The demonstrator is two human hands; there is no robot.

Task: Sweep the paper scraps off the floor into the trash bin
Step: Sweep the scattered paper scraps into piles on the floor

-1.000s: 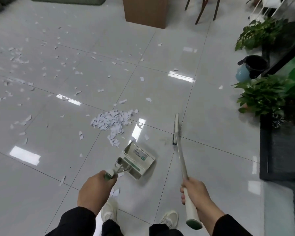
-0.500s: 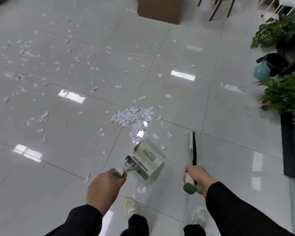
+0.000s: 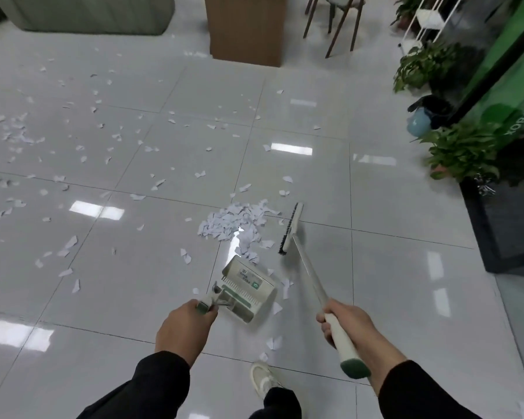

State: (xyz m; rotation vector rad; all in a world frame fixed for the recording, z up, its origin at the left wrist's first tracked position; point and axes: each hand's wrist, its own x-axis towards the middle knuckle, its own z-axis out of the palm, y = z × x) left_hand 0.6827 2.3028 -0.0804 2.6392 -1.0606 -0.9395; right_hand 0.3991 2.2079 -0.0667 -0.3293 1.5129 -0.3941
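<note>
Scraps pile point(image 3: 236, 223) 12 o'clock of dustpan point(image 3: 248, 290) | L hand point(image 3: 185, 329) gripping pan handle | R hand point(image 3: 347, 325) wrapped on broom point(image 3: 291, 228), head at pile's 3 o'clock

Left hand point(image 3: 185, 327) low at centre, back of hand up, fingers curled into a closed grip. Right hand point(image 3: 347, 323) level with it and well apart, fingers wrapped in a fist-like grip, wrist bare. Both forearms in black sleeves.
</note>
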